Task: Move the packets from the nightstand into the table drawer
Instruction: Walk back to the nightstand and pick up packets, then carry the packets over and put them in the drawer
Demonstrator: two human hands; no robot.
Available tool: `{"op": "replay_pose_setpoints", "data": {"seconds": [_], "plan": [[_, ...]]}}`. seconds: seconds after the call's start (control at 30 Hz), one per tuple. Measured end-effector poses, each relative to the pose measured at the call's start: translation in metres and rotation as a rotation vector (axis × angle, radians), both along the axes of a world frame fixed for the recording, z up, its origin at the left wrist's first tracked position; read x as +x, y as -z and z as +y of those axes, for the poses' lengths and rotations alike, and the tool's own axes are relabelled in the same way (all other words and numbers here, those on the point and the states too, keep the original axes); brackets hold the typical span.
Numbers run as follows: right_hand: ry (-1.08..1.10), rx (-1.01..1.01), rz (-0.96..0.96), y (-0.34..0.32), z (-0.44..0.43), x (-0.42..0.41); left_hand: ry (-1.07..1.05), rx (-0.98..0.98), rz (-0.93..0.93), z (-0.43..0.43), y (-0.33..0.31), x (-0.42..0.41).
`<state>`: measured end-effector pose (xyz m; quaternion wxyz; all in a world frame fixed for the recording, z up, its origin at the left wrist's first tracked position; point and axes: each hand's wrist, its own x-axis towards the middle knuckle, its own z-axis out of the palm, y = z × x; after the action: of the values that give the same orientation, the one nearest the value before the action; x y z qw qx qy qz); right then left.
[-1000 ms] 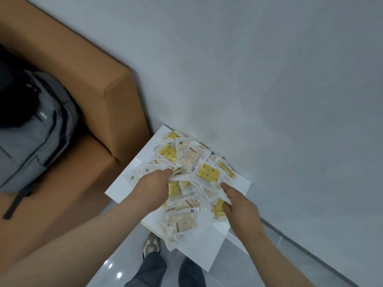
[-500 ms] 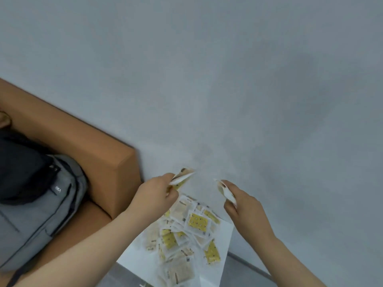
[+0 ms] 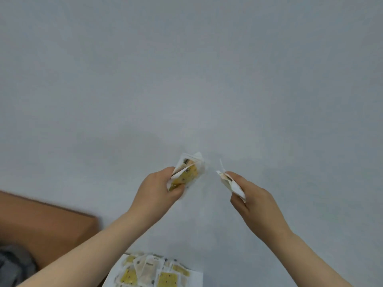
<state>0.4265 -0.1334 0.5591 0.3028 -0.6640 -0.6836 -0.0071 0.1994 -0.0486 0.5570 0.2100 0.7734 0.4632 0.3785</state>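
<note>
Crinkly flat packets (image 3: 187,174) in both hands (image 3: 157,191)

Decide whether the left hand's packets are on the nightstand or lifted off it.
Lifted off: the left hand grips its packets in front of the wall, above the nightstand.

A plain pale grey wall (image 3: 186,69) occupies most of the view, from 9 o'clock through 12 o'clock round to 4 o'clock; its surface is uniform and unmarked. At 8 o'clock, a brown upholstered block (image 3: 45,222), squared at its upper corner, stands against the wall. Just below it, in the frame corner toward 7 o'clock, lies blurred grey fabric (image 3: 14,264); its type cannot be determined.
</note>
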Motion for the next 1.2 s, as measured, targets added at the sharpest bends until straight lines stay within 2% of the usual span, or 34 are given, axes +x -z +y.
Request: {"op": "replay_pose_setpoints", "data": {"seconds": [0.4,0.77,1.2], "plan": [[0.292,0.204,-0.151,-0.121,-0.184,0.159,0.283,0.21,-0.14,-0.123,-0.106,0.198],[0.659,0.214,-0.208,-0.144,-0.339,0.271,0.674,0.262,-0.181,-0.218,-0.134,0.37],[1.145,0.184,-0.221,-0.153,-0.431,0.368,1.135,0.181,-0.244,-0.271,-0.148,0.574]]}}
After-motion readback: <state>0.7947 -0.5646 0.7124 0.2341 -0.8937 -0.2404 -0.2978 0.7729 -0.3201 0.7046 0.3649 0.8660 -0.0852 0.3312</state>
